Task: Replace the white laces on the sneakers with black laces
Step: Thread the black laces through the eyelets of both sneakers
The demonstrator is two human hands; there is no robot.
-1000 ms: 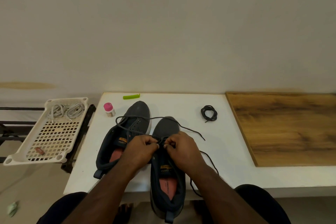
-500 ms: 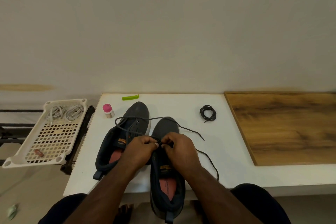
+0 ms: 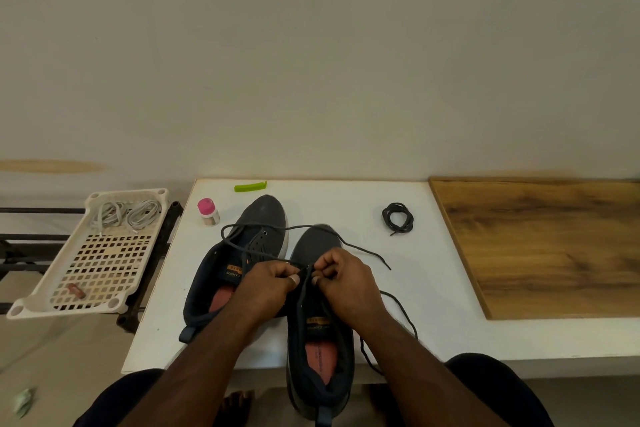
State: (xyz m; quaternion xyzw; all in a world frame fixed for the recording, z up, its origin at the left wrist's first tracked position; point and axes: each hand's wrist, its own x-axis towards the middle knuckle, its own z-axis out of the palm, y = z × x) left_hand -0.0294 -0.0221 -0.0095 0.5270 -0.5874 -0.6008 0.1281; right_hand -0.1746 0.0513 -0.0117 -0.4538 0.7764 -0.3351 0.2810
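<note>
Here both hands, left hand (image 3: 268,282) and right hand (image 3: 346,276), pinch the thin black lace (image 3: 304,282) over the right dark fabric sneaker (image 3: 317,319); a slipped tip could miss its eyelet.

Two dark sneakers sit on the white table, one (image 3: 242,274) at ten o'clock of the other (image 3: 320,340). Two black laces: one loose (image 3: 367,251), one coiled (image 3: 397,218) at two o'clock. Two white laces (image 3: 124,215) lie in one basket (image 3: 45,291). One pink-capped bottle (image 3: 208,212), one green clip (image 3: 250,186), one wooden board (image 3: 540,246).
</note>
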